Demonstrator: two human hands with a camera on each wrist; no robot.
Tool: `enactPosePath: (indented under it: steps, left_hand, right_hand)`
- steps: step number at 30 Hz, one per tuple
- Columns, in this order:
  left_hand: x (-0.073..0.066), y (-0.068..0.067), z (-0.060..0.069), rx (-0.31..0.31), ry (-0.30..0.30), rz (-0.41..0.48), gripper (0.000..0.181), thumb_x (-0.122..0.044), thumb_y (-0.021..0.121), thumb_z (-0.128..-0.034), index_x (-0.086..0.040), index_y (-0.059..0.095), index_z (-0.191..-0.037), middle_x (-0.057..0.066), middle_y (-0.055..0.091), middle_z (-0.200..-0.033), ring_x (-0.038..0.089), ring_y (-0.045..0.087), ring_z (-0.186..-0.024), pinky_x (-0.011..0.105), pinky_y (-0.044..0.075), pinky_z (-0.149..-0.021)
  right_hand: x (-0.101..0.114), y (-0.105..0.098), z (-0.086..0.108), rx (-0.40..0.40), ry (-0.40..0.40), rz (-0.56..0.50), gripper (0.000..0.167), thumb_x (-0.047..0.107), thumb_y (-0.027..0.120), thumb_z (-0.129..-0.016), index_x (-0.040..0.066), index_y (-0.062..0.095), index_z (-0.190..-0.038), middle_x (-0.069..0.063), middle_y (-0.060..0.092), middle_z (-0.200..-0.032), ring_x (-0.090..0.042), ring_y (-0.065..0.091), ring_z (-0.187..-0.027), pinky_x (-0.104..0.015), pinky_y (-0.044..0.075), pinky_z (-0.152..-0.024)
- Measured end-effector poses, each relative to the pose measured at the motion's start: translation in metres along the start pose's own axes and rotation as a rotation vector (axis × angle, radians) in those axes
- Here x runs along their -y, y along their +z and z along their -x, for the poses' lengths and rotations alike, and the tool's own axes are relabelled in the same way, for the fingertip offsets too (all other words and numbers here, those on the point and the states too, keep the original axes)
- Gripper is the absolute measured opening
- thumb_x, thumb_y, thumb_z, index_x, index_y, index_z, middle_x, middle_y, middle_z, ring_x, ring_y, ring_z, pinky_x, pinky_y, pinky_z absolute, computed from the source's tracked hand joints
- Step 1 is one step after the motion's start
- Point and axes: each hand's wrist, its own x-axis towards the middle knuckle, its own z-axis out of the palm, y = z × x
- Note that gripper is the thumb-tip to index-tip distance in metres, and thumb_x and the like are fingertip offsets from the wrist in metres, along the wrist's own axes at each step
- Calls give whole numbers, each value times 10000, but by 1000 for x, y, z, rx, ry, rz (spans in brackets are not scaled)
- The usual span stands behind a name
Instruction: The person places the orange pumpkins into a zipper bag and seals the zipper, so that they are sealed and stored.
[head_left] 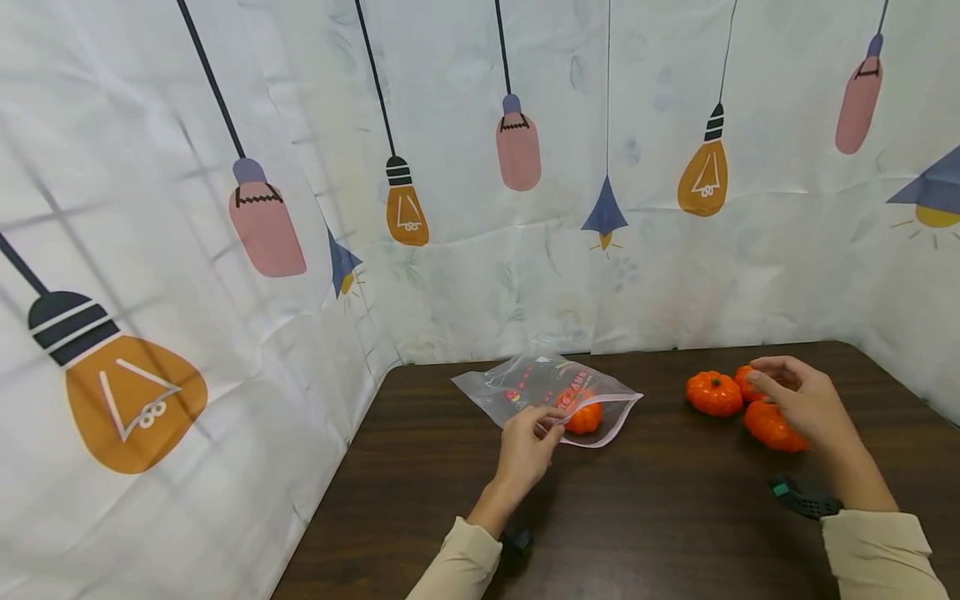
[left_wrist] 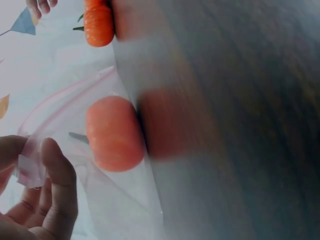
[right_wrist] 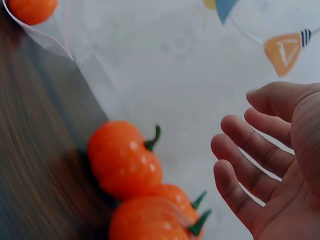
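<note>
A clear zip bag (head_left: 498, 387) with a pink seal and printing lies on the dark table, its mouth toward me. Inside it sits a small orange pumpkin (left_wrist: 116, 134) with a green stem. My left hand (head_left: 527, 446) pinches the bag's upper rim between thumb and fingers, lifting the mouth apart. At the right, my right hand (head_left: 806, 400) hovers above a cluster of orange pumpkins (head_left: 714, 393); its fingers (right_wrist: 255, 150) are loosely bent and hold nothing. In the right wrist view a gap shows between that hand and the nearest pumpkin (right_wrist: 125, 160).
The brown wooden table (head_left: 645, 517) reaches back to a white curtain (head_left: 480, 275) printed with hanging lamps, which also hangs along the left and right sides. Dark bands (head_left: 802, 500) circle the wrists below beige sleeves.
</note>
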Motion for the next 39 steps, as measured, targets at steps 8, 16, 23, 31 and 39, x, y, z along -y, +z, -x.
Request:
enactPosePath:
  steps: [8, 16, 23, 31, 39]
  left_hand:
    - [4, 0, -2, 0, 45, 57, 140, -42, 732, -910, -127, 774, -1014, 75, 671, -827, 85, 599, -583, 232, 539, -432]
    - [4, -1, -3, -3, 39, 95, 98, -45, 739, -912, -101, 762, -990, 92, 691, -818, 160, 634, -626, 249, 556, -450]
    - [4, -2, -4, 12, 81, 103, 108, -23, 729, -909, -76, 754, -1000, 116, 692, -812, 122, 622, -605, 228, 547, -448]
    - [5, -4, -5, 27, 82, 107, 109, -34, 725, -910, -77, 753, -1007, 119, 703, -805, 147, 633, -593, 227, 551, -457]
    - [5, -3, -4, 25, 57, 110, 113, -26, 737, -904, -88, 760, -996, 114, 700, -783, 149, 631, -587, 232, 552, -461]
  right_hand:
    - [-22, -20, 3, -21, 57, 99, 488, 457, 611, -1005, 75, 572, -1305, 374, 529, -959, 148, 490, -842, -140, 462, -658]
    - [-37, -30, 3, 110, 95, 176, 711, 432, 614, -1009, -63, 384, -1466, -329, 458, -1414, -178, 554, -1100, -287, 513, -735]
    - [-56, -32, 4, 178, 116, 151, 794, 403, 585, -1030, -103, 231, -1527, -421, 257, -1526, -622, 316, -1298, -717, 425, -899]
    - [-85, -28, 9, 315, 136, 119, 850, 366, 580, -1034, -126, 113, -1546, -462, 141, -1539, -637, 281, -1299, -732, 384, -934]
    - [-97, -33, 15, 334, 132, 105, 878, 341, 627, -1012, -118, 108, -1551, -419, 224, -1522, 125, 435, -1014, -178, 470, -748]
